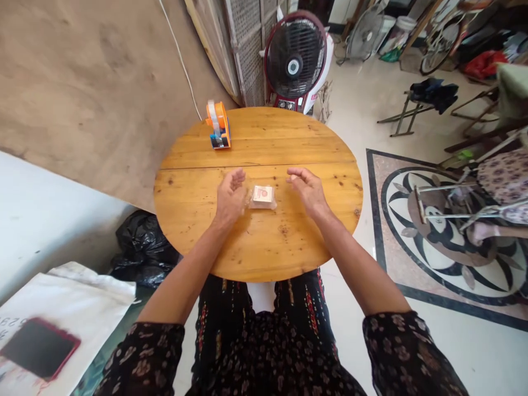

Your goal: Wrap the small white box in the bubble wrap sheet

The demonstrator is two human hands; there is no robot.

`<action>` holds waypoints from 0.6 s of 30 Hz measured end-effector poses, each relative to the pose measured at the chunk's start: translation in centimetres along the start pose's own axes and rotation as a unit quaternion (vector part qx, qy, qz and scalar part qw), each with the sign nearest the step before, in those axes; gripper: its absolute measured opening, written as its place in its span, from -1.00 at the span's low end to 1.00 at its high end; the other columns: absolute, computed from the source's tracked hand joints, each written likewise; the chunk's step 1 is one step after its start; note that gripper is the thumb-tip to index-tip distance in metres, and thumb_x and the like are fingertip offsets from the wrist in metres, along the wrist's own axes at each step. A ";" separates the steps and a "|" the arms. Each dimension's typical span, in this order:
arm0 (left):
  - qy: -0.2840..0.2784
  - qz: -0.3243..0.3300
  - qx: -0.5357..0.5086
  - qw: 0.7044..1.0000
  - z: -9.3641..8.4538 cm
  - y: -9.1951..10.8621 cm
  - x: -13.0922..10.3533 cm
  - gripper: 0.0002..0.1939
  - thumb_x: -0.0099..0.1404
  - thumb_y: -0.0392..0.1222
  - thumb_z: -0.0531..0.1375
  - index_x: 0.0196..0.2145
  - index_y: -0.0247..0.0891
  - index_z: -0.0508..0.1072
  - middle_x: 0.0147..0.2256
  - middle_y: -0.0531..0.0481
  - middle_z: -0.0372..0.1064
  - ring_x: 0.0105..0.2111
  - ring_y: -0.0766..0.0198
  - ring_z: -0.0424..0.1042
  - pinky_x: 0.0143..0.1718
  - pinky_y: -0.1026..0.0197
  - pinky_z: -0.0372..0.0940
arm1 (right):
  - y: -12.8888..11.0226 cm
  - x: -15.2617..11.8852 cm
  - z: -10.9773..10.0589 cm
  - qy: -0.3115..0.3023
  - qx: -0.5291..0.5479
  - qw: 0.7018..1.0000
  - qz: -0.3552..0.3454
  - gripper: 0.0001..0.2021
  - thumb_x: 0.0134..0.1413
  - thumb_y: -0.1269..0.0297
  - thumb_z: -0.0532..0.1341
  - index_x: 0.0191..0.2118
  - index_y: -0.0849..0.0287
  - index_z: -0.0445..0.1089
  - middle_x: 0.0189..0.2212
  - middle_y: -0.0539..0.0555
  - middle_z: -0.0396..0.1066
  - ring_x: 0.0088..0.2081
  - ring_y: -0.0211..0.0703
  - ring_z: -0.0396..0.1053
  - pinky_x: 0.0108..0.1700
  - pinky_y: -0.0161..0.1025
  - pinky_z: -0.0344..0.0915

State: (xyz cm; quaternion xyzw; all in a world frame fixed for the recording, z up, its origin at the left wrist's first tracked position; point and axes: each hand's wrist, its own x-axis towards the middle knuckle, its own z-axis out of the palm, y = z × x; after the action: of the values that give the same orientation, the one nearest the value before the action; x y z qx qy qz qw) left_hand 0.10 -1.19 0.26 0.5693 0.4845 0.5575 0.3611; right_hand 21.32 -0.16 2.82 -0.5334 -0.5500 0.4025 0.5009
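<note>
A small white box with red print (263, 194), in clear plastic wrapping, lies near the middle of the round wooden table (280, 253). Just left of it is my left hand (231, 193), its fingers loosely curved and apart from the box. On the other side my right hand (307, 190) hovers over the wood, a little farther from the box, with fingers extended and nothing in them. Toward the far left edge of the table stands an orange and blue tape dispenser (218, 125) with a roll of tape on it.
Behind the table stands a dark red fan (295, 60). Black plastic bags (146, 245) sit on the left, near a phone (39, 347) on a white sack (91, 294). To the right are a folding stool (412, 110) and another person's foot (478, 232).
</note>
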 end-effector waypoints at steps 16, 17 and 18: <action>-0.059 0.163 -0.126 0.977 -3.1 13.7 1.6 -0.41 0.09 0.32 0.21 0.05 0.13 0.35 0.16 0.30 0.23 0.28 0.06 0.08 0.26 -0.07 0.10 | 3.8 2.9 3.2 0.000 -0.119 0.986 -0.116 -0.82 0.08 0.29 0.13 -0.20 0.13 0.41 -0.32 0.04 0.48 -0.31 -0.15 0.41 -0.12 -0.13 0.36; -0.056 0.154 -0.104 0.981 -3.2 14.9 1.3 -0.44 0.11 0.34 0.16 0.02 0.13 0.37 0.16 0.36 0.22 0.30 0.05 0.04 0.25 -0.10 0.12 | 3.9 3.0 3.3 -0.001 -0.119 0.986 -0.116 -0.82 0.08 0.29 0.13 -0.20 0.13 0.40 -0.32 0.04 0.48 -0.32 -0.15 0.41 -0.12 -0.12 0.36; -0.056 0.145 -0.074 0.985 -3.3 15.8 0.9 -0.45 0.13 0.35 0.12 0.02 0.13 0.36 0.14 0.39 0.24 0.31 0.04 0.02 0.21 -0.11 0.16 | 4.0 3.1 3.4 -0.002 -0.119 0.986 -0.116 -0.82 0.08 0.29 0.13 -0.19 0.13 0.40 -0.33 0.03 0.48 -0.33 -0.16 0.41 -0.13 -0.13 0.37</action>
State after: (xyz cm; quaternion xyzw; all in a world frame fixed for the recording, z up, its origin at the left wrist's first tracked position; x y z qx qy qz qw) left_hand -0.87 -4.98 15.94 0.6358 0.3333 0.6051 0.3443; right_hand 18.98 3.61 -1.34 -0.5211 -0.6532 0.2742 0.4761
